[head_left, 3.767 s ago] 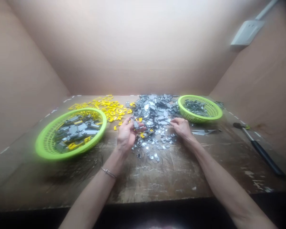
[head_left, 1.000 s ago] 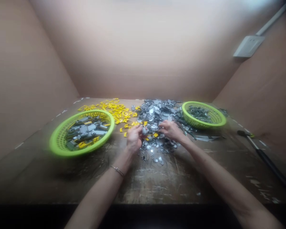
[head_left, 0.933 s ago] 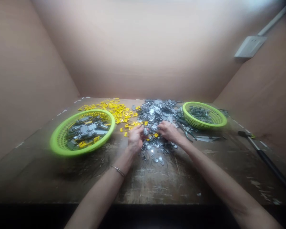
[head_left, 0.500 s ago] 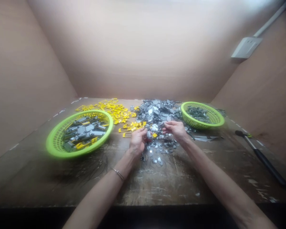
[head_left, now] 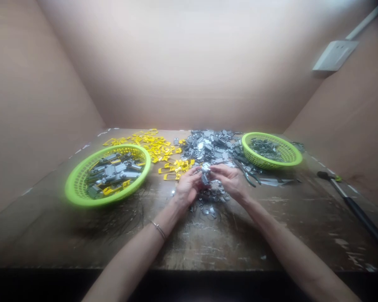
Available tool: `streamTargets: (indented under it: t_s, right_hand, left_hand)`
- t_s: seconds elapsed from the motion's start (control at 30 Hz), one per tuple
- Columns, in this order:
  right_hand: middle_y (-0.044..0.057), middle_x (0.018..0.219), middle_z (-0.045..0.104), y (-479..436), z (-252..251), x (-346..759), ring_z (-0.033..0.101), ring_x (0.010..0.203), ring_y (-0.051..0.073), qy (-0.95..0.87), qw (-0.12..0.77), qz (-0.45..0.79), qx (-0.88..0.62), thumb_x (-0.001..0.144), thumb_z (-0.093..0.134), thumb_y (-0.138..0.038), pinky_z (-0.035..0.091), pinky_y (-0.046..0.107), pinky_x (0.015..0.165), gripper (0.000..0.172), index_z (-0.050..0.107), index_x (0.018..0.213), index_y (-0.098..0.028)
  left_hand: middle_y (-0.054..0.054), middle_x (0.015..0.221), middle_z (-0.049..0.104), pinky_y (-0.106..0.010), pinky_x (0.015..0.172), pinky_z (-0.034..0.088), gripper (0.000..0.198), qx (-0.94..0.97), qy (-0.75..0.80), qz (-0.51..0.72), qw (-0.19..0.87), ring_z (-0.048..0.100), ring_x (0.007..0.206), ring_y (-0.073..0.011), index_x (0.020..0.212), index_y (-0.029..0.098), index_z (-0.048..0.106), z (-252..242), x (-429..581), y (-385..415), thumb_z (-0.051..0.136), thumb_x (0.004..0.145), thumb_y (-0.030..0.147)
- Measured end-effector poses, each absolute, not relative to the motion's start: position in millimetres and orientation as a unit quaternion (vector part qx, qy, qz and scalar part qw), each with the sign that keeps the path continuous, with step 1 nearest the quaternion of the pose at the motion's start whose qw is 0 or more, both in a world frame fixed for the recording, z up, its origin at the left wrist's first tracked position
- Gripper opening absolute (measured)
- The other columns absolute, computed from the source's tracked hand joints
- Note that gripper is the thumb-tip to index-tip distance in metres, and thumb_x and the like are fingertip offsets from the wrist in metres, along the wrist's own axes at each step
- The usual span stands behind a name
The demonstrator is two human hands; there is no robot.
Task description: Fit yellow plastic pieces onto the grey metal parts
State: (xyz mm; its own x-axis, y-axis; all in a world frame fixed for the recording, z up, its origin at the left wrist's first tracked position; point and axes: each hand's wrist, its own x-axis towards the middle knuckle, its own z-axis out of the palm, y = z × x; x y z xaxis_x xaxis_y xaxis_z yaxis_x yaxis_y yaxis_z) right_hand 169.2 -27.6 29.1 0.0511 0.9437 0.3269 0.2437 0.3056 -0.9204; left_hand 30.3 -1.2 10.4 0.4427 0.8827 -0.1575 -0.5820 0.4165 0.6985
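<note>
Between my two hands is a small silvery-grey part [head_left: 205,176], too blurred for me to tell its exact kind. My left hand [head_left: 189,184] grips it from the left with closed fingers. From the right, the thumb and fingertips of my right hand [head_left: 230,180] pinch at its upper edge. Behind the hands lies a heap of grey metallic parts [head_left: 208,144]. Yellow frame-shaped pieces [head_left: 157,147] are scattered to the left of that heap. Beneath and in front of my hands are small shiny bits [head_left: 210,209] on the worn wooden table [head_left: 204,247].
A green basket [head_left: 72,197] with grey and yellow parts stands at left. Another green basket [head_left: 297,161] with small dark pieces is at back right, near dark-handled pliers [head_left: 250,178]. A black-handled tool [head_left: 365,218] lies far right. Walls close in the table's back and sides.
My hands have come together: the right moved left and slightly down, the left a little right. Both now meet at the grey part. The pliers, covered before, show beside my right hand.
</note>
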Motion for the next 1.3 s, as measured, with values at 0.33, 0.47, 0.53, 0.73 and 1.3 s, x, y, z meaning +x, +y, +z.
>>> streamTargets:
  t_s: [0.33, 0.47, 0.53, 0.73, 1.3]
  right_hand:
    - [0.002, 0.075, 0.057, -30.8, 25.9, 173.4, 0.051, 0.068, 0.011, -0.756, 0.429, 0.153, -0.47, 0.071, 0.046, -0.012, 0.041, 0.022, 0.062, 0.027, 0.061, 0.092, -0.022]
    - [0.002, 0.075, 0.055, -29.9, 25.9, 174.2, 0.049, 0.066, 0.011, -0.788, 0.397, 0.125, -0.453, 0.072, 0.044, -0.012, 0.04, 0.022, 0.059, 0.027, 0.061, 0.089, -0.023]
    - [0.003, 0.075, 0.055, -29.2, 25.2, 174.8, 0.05, 0.067, 0.011, -0.777, 0.412, 0.148, -0.453, 0.072, 0.046, -0.012, 0.04, 0.022, 0.06, 0.023, 0.062, 0.085, -0.021]
    - [0.003, 0.077, 0.056, -30.9, 31.1, 173.6, 0.052, 0.071, 0.012, -0.71, 0.472, 0.243, -0.462, 0.068, 0.051, -0.013, 0.042, 0.024, 0.064, 0.019, 0.062, 0.083, -0.018]
    - [0.002, 0.077, 0.059, -29.8, 25.3, 170.0, 0.053, 0.069, 0.012, -0.742, 0.454, 0.232, -0.436, 0.07, 0.051, -0.017, 0.042, 0.024, 0.065, 0.016, 0.063, 0.081, -0.019]
  left_hand:
    - [-0.004, 0.067, 0.057, -0.033, 0.054, 0.047, 0.024, 0.297, 0.292, 0.458, 0.786, 0.054, 0.055, -0.0129, 0.086, 0.013, 0.049, 9.9, 29.9, -1.6, 0.056, 0.063, 0.013]
    - [-0.004, 0.066, 0.057, -0.033, 0.054, 0.047, 0.024, 0.296, 0.294, 0.457, 0.786, 0.055, 0.057, -0.0138, 0.085, 0.013, 0.05, 9.8, 30.0, -0.9, 0.057, 0.062, 0.013]
    - [-0.004, 0.066, 0.057, -0.033, 0.054, 0.047, 0.023, 0.292, 0.299, 0.457, 0.785, 0.055, 0.056, -0.0142, 0.084, 0.013, 0.05, 10.5, 30.3, -0.9, 0.057, 0.062, 0.013]
    - [-0.005, 0.069, 0.058, -0.033, 0.053, 0.047, 0.021, 0.291, 0.306, 0.467, 0.777, 0.055, 0.055, -0.0144, 0.082, 0.012, 0.051, 13.9, 30.3, -2.1, 0.057, 0.062, 0.013]
    - [-0.003, 0.066, 0.056, -0.031, 0.051, 0.046, 0.023, 0.289, 0.305, 0.483, 0.768, 0.054, 0.055, -0.0134, 0.08, 0.012, 0.05, 11.7, 30.3, -1.9, 0.06, 0.059, 0.014]
